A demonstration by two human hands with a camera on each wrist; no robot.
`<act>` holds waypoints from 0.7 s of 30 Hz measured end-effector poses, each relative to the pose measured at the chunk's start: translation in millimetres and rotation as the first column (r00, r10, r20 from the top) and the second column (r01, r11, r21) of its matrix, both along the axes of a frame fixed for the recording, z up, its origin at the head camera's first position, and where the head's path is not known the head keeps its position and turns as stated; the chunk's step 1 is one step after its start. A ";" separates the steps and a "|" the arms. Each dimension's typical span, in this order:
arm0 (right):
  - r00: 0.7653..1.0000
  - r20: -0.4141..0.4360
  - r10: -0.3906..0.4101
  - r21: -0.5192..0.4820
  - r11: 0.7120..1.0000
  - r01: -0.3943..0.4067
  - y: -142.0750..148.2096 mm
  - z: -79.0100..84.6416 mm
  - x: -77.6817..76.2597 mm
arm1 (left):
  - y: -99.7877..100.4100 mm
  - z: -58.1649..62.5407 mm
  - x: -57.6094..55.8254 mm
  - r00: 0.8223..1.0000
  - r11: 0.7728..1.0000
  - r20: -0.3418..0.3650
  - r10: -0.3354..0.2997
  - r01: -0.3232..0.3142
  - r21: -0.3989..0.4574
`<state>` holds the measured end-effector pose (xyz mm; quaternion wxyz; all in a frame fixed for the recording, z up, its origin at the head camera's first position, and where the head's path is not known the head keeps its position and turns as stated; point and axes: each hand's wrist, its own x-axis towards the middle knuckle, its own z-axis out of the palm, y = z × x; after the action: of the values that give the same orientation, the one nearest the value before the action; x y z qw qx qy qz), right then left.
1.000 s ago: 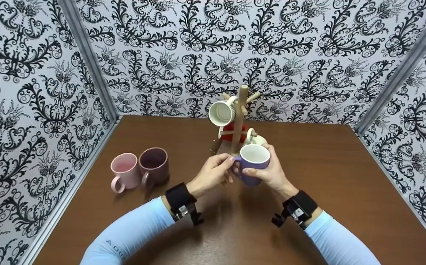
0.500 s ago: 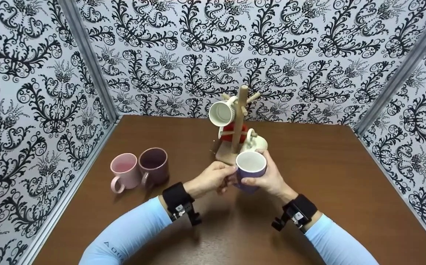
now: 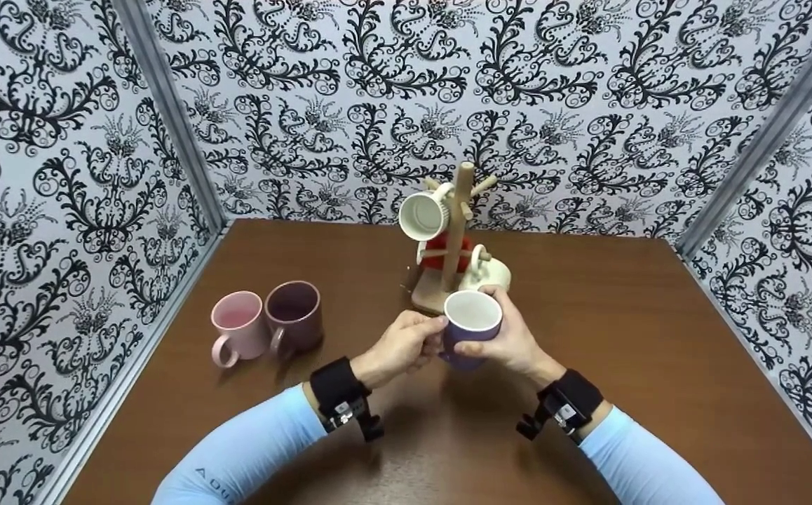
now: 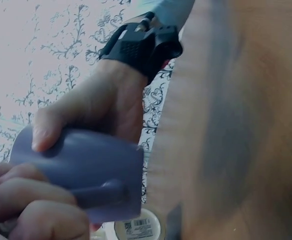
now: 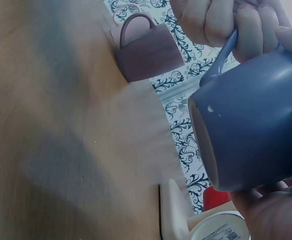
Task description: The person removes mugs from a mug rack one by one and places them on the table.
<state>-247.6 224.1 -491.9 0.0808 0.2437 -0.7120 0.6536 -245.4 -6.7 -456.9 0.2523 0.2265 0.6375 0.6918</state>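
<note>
A purple mug (image 3: 474, 335) with a white inside is held upright in front of the mug tree. My right hand (image 3: 516, 341) wraps its body from the right, the thumb across the near side. On the left, my left hand (image 3: 406, 344) pinches the mug's handle, which its fingers mostly hide in the head view. Both wrist views show the mug raised off the table, its handle (image 4: 98, 195) within the left fingers. Just behind stands the wooden mug tree (image 3: 457, 231), bearing a ribbed cream mug (image 3: 423, 216) upper left, a red mug (image 3: 441, 251) low behind and a cream mug (image 3: 488, 273) lower right.
A pink mug (image 3: 240, 326) and a dark maroon mug (image 3: 295, 315) stand side by side on the left of the brown table (image 3: 623, 315). Patterned walls (image 3: 350, 105) enclose the back and sides.
Both hands have drawn the purple mug slightly toward me and to the left, uncovering the tree's base and the lower cream mug. The other mugs have stayed put.
</note>
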 end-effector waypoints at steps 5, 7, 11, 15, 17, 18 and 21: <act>0.999 0.003 -0.051 0.108 0.993 0.050 -1.1 6.5 3.1 | 1.7 -3.9 5.7 0.991 0.992 -0.082 0.109 -0.104 0.067; 0.998 -0.009 -0.061 0.148 0.987 0.062 -0.4 9.9 4.1 | 1.3 -3.9 6.8 0.983 0.987 -0.116 0.143 -0.133 0.086; 0.999 -0.019 -0.034 0.195 0.980 0.037 3.4 15.2 4.9 | -0.8 -3.3 7.8 0.974 0.980 -0.136 0.180 -0.166 0.109; 0.999 -0.052 0.005 0.296 0.955 0.010 8.4 18.5 6.7 | -5.4 -5.4 8.5 0.973 0.975 -0.110 0.203 -0.192 0.109; 0.996 -0.082 0.029 0.351 0.936 0.001 10.4 20.7 7.7 | -8.1 -6.9 8.6 0.973 0.973 -0.090 0.211 -0.200 0.111; 0.994 -0.099 0.039 0.377 0.926 0.001 11.1 22.1 8.4 | -9.5 -7.6 8.8 0.973 0.972 -0.084 0.215 -0.206 0.111; 0.987 -0.149 0.064 0.431 0.902 0.007 13.9 25.6 9.9 | -12.4 -8.4 9.1 0.971 0.968 -0.071 0.230 -0.221 0.120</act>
<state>-237.8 238.0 -466.3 0.0722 0.3175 -0.8261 0.4600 -236.3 -19.0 -465.3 0.1317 0.1954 0.6298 0.7402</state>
